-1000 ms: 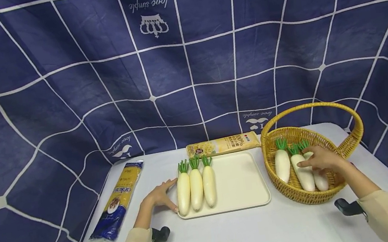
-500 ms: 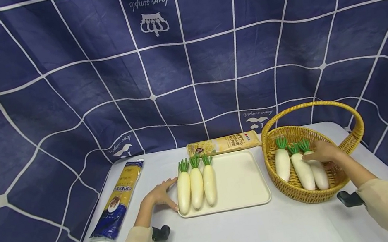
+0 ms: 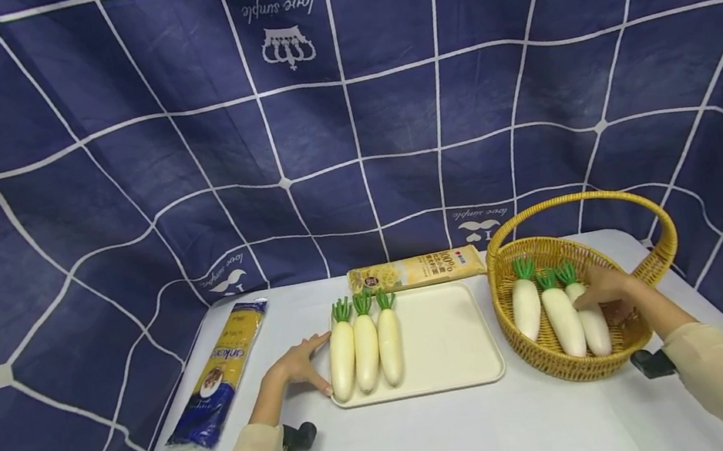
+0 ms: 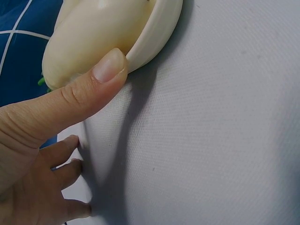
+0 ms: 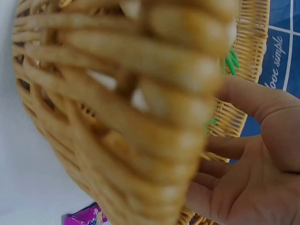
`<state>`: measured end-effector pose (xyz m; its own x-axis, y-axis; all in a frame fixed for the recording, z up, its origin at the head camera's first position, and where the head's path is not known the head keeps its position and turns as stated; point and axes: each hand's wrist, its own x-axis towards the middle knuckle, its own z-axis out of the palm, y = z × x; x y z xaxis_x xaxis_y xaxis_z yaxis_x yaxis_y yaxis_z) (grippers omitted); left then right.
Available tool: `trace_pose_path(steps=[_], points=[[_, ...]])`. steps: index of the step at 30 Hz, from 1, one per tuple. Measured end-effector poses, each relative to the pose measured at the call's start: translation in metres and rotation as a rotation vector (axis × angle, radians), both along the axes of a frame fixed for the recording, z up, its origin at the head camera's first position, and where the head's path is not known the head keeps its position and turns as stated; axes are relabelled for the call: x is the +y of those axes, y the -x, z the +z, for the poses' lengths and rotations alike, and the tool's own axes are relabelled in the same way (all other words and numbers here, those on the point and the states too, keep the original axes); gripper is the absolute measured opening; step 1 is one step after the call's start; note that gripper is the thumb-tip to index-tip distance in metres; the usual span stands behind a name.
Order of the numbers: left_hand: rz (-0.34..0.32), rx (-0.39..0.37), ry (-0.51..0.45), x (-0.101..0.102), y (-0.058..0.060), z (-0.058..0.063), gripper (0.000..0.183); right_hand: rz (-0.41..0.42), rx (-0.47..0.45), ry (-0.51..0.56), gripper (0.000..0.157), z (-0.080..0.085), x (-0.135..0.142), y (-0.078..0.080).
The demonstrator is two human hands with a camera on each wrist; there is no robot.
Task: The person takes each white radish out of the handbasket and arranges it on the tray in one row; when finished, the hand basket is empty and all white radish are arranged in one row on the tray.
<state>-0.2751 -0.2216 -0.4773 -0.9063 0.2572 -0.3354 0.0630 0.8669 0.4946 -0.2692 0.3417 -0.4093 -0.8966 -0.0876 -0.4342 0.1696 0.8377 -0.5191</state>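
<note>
My left hand (image 3: 294, 364) rests beside the cream tray (image 3: 444, 338), fingers spread; in the left wrist view its thumb (image 4: 110, 65) touches the tray's edge by a white radish (image 4: 93, 42). Three white radishes with green tops, the middle one (image 3: 366, 351) among them, lie side by side on the tray's left part. Inside the wicker basket (image 3: 544, 366) lie three more, left (image 3: 526, 307), middle (image 3: 564, 324) and right (image 3: 596, 333). My right hand (image 3: 605, 288) reaches into the basket, its thumb side at the right radish. The basket's rim hides its fingertips in the right wrist view.
A yellow noodle packet (image 3: 417, 269) lies behind the tray. On the left is a blue and yellow pasta packet (image 3: 219, 375). The basket's tall handle (image 3: 582, 197) arches over it. A purple packet (image 5: 86, 216) shows outside the basket. Blue checked cloth (image 3: 319, 130) hangs behind.
My right hand has drawn back a little to the right, off the middle radish, uncovering more of the right radish. The left hand and the radishes on the tray have stayed put.
</note>
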Motion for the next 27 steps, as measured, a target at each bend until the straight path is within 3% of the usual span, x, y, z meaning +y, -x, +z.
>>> trace_pose_path(steps=[5,20,27], points=[[0.006,-0.002,-0.002,0.001,-0.001,0.001,0.114,-0.016,-0.064,0.024,0.068,-0.003,0.004,0.003],[0.009,-0.002,-0.007,0.001,-0.004,0.004,0.114,-0.018,-0.239,0.154,0.093,-0.011,0.01,0.005],[0.004,0.007,-0.007,0.002,-0.004,0.004,0.114,-0.002,-0.245,0.182,0.095,-0.013,0.009,0.006]])
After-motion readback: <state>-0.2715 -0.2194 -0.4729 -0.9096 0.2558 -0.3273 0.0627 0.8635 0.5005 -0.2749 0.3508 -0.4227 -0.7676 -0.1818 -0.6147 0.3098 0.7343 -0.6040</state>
